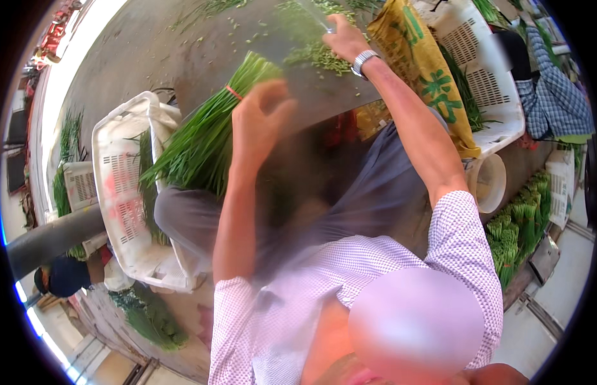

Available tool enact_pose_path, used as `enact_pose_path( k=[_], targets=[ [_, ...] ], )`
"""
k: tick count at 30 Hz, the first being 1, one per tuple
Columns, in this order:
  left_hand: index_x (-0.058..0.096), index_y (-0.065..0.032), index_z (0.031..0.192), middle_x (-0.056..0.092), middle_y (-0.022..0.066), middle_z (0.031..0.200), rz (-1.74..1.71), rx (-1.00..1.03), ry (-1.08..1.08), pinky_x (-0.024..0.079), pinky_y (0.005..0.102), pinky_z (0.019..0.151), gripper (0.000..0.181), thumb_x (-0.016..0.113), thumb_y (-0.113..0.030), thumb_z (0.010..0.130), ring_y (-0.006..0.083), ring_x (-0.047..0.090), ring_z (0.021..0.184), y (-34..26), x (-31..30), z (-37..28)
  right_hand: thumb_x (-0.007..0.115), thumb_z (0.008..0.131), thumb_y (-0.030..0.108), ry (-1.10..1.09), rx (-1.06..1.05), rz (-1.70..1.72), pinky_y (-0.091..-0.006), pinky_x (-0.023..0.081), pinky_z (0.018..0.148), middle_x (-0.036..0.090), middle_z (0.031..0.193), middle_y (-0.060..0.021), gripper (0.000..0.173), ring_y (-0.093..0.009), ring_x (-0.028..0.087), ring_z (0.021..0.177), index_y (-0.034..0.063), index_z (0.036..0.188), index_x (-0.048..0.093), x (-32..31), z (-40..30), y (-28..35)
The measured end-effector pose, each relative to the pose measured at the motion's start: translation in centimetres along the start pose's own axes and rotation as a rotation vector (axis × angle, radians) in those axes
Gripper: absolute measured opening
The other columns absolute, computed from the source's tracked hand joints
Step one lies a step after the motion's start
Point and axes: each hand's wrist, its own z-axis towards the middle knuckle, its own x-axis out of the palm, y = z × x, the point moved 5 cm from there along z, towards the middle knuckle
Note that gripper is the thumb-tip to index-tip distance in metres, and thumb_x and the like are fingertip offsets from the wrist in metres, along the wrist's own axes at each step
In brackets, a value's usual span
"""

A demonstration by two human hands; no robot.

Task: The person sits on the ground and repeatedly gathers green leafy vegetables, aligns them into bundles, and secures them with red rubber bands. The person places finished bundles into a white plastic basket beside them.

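Note:
A bundle of garlic chives [202, 127], tied with a red band [234, 92], slants over the near edge of the metal tabletop [202, 53]. Its pale cut ends point away from me and the green leaves hang towards my knee. My left hand [262, 113] is blurred beside the bundle, thumb and fingers apart; whether it touches the stems is hard to tell. Farther off, my right hand [346, 41], with a metal watch on the wrist, grips a knife [310, 14] whose blade is blurred. Short stem offcuts [317, 57] lie in a heap under and around it.
A white plastic crate [130, 192] stands at my left. To the right, a yellow woven sack [423, 72] hangs over another white crate [500, 86], near a pale bucket [491, 183]. Tied bundles [519, 226] stand on the floor. Another person's checked sleeve [551, 86] shows far right.

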Motion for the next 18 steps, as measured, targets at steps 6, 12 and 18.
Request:
enact_pose_path(
  k=[6,12,18],
  targets=[
    [0.037,0.0118,0.149,0.053,0.0269,0.147,0.465,-0.058,0.005,0.044,0.0404,0.113,0.119,0.097,-0.041,0.061,0.0347,0.054,0.136,6.0,-2.7,9.5,0.066,0.092,0.032,0.051,-0.130,0.164,-0.0428,0.057,0.077,0.072,0.084,-0.0162,0.065,-0.031,0.072,0.079,0.0013,0.146,0.049,-0.7,-6.6,4.4],
    [0.046,0.0067,0.142,0.059,0.0275,0.138,0.746,-0.254,0.182,0.050,0.0443,0.105,0.121,0.096,-0.057,0.053,0.0392,0.059,0.129,4.9,0.0,10.8,0.063,0.093,0.019,0.088,-0.351,0.051,-0.0450,0.052,0.074,0.065,0.080,-0.0193,0.051,-0.038,0.067,0.078,0.0052,0.141,0.050,0.2,-11.8,5.0],
    [0.055,0.0050,0.125,0.065,0.0265,0.126,0.882,-0.144,0.154,0.054,0.0462,0.097,0.102,0.096,-0.054,0.053,0.0408,0.065,0.116,5.9,1.8,10.3,0.059,0.092,0.013,0.139,-0.403,0.127,-0.0532,0.051,0.076,0.068,0.087,-0.0259,0.047,-0.046,0.067,0.085,0.0079,0.138,0.051,0.5,-13.6,5.9]
  ],
)
